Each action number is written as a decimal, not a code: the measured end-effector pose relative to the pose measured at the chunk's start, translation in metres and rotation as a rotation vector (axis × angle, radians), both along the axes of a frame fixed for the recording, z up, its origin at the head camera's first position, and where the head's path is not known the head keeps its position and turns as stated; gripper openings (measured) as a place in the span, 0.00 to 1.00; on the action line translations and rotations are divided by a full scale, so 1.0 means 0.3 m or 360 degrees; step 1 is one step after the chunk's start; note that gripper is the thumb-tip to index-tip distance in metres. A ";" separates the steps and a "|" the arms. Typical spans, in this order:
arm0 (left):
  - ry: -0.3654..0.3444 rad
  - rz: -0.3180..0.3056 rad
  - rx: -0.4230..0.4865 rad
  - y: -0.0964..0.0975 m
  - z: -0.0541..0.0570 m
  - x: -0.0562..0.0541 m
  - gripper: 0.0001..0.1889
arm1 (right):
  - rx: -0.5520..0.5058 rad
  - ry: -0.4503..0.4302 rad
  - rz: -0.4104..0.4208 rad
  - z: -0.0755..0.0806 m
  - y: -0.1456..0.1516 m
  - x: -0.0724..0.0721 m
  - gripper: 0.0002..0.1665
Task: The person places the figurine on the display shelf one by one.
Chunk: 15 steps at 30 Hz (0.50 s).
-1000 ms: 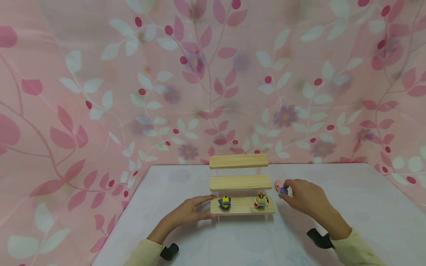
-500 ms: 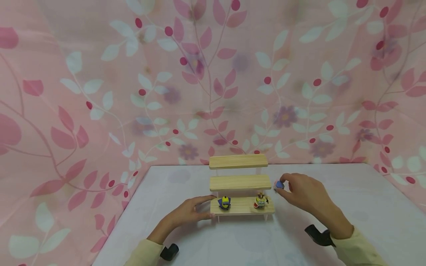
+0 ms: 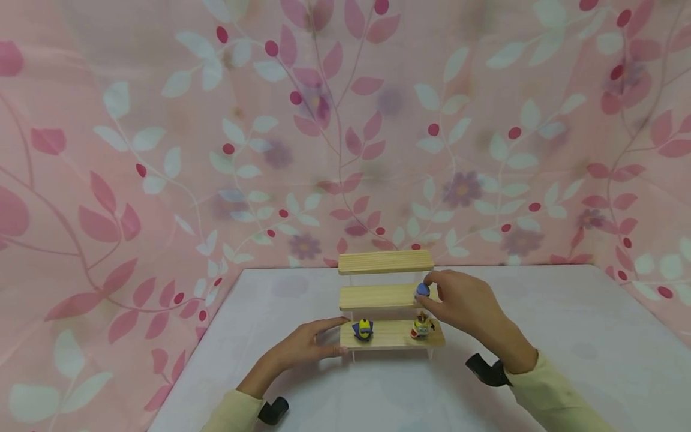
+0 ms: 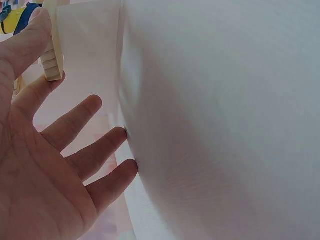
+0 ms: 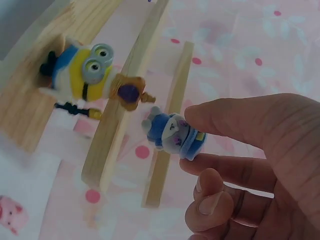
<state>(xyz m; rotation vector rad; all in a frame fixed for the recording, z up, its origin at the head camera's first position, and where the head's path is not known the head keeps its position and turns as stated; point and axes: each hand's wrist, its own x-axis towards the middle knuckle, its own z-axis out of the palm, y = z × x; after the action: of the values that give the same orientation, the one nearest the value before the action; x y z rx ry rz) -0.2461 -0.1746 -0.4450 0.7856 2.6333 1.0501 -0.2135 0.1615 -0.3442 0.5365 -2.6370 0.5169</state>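
Observation:
My left hand (image 3: 300, 348) grips the left end of the bottom board of a three-tier wooden display shelf (image 3: 385, 336). In the left wrist view its thumb lies on the board and the other fingers are spread. My right hand (image 3: 468, 307) pinches a small animal figurine (image 5: 172, 132), with a blue hood and pale face, between thumb and index finger. In the head view this figurine overlaps the right end of the middle board (image 3: 378, 296). Below it, a crowned Minion figure (image 3: 421, 327) stands on the bottom board. A Minion figure in dark blue (image 3: 363, 330) stands at the left.
A pink pig (image 5: 11, 215) shows at the lower left edge of the right wrist view. The top board (image 3: 385, 261) of the shelf holds nothing. A pink leaf-patterned cloth (image 3: 345, 132) hangs behind the white table (image 3: 281, 300).
My right hand has carried the figurine leftward from beside the shelf to the right end of the middle board. The left hand keeps its grip.

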 end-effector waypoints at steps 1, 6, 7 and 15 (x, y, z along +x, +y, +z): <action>-0.0004 0.0002 0.0008 0.000 0.001 0.000 0.34 | -0.0003 0.0002 0.0014 0.001 -0.011 -0.006 0.11; -0.0027 0.0022 0.0011 -0.003 -0.004 -0.003 0.34 | 0.0029 0.0032 0.0076 0.008 -0.066 -0.034 0.12; -0.0028 0.0023 0.0009 -0.004 -0.005 -0.004 0.34 | 0.0039 0.0042 0.0083 0.009 -0.076 -0.040 0.11; -0.0032 0.0013 0.0007 -0.003 -0.004 -0.007 0.34 | 0.0112 0.0030 0.0110 0.011 -0.153 -0.093 0.11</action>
<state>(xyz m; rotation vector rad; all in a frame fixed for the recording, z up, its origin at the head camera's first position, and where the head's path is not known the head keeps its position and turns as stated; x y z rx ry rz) -0.2483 -0.1754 -0.4463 0.7615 2.6205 1.0611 -0.2414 0.1157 -0.3408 0.6532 -2.6341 0.4392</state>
